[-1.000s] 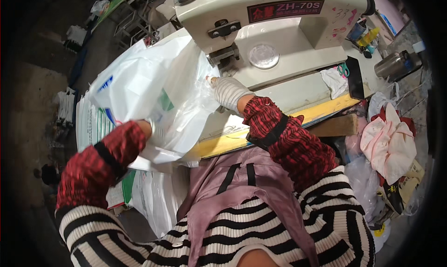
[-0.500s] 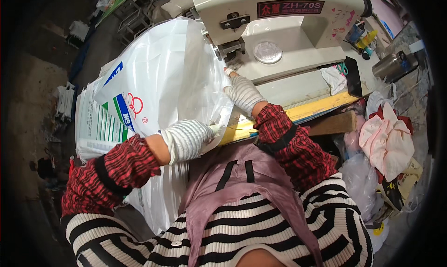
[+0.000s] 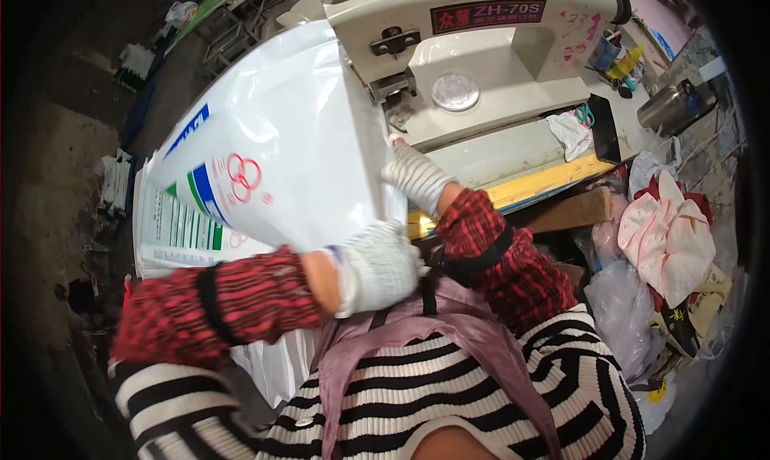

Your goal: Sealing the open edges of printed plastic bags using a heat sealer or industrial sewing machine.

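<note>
A large white plastic sack (image 3: 309, 159) with red rings and blue and green bands spreads left of the sewing machine (image 3: 473, 47). Its right edge runs up toward the needle and presser foot (image 3: 397, 111). My left hand (image 3: 377, 267), in a whitish knit glove, is closed on the sack's near edge, close to my apron; the fingertips are partly hidden. Farther up that edge my right hand (image 3: 417, 174), gloved with the fingertips bare, pinches the sack just below the presser foot. Under the sack lies a stack of printed sacks (image 3: 188, 227).
A yellow-edged board (image 3: 545, 179) fronts the machine bed, with a white cloth (image 3: 569, 133) and green-handled scissors (image 3: 584, 115) on it. At right stand a steel flask (image 3: 678, 107) and a heap of pink cloth (image 3: 670, 235) and clear plastic bags (image 3: 618, 312).
My left hand has moved right and toward my body, drawing the sack's near edge along. The sack lies flatter and farther right under the machine's left end. My right hand has barely shifted.
</note>
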`<state>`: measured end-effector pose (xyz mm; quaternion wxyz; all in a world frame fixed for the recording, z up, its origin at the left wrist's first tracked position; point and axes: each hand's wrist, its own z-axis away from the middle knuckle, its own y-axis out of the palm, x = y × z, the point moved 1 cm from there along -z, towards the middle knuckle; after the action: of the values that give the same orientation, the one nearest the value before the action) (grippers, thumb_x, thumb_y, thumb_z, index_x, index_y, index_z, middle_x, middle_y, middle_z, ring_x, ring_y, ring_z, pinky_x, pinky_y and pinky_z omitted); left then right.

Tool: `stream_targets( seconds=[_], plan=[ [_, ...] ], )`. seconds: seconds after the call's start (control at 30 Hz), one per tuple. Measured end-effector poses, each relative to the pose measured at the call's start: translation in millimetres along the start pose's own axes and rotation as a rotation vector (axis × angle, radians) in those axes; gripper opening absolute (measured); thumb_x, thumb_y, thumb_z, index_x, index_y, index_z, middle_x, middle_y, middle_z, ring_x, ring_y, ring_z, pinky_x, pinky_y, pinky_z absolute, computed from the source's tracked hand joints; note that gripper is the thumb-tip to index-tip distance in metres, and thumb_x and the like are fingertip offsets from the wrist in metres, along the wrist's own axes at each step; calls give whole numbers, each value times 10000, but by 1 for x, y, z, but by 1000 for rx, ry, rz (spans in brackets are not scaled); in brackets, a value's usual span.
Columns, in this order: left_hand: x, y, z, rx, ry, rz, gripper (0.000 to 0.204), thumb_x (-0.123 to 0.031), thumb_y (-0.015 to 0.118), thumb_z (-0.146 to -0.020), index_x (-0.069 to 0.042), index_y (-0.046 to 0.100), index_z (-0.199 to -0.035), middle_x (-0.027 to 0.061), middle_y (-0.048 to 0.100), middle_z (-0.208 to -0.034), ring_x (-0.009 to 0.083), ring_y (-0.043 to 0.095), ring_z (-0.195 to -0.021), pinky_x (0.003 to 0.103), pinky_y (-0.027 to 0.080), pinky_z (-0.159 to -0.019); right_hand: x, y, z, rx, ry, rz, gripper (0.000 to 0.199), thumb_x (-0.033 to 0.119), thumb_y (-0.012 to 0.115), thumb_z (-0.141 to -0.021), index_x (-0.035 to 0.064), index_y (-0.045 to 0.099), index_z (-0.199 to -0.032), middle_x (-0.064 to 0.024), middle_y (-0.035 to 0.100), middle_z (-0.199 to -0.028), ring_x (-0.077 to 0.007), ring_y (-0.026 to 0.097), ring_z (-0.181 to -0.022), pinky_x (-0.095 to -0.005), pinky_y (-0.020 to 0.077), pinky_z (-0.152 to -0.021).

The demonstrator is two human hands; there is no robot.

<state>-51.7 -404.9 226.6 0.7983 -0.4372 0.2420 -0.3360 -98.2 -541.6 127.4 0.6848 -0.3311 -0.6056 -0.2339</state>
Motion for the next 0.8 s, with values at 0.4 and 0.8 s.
stream_targets(
  seconds=[0.4, 0.8],
  plan=[
    [116, -28, 41, -103, -51, 881, 211, -181, 486, -842, -95, 653, -938, 99, 647, -889, 217, 605, -766, 329, 504, -697, 59, -4, -16, 162, 254, 970, 590, 144, 408, -901, -52, 180, -1408, -193, 658, -968, -318, 661, -865, -450, 520, -687],
    [26, -45, 2, 215, -153, 141, 223, -249, 550, -801, -77, 687, -764, 106, 655, -784, 279, 629, -709, 356, 520, -663, 48, 4, 20, 326, 287, 827, 674, 233, 370, -901, 9, 59, -1456, -289, 605, -1044, -383, 626, -910, -438, 477, -811]
  ],
)
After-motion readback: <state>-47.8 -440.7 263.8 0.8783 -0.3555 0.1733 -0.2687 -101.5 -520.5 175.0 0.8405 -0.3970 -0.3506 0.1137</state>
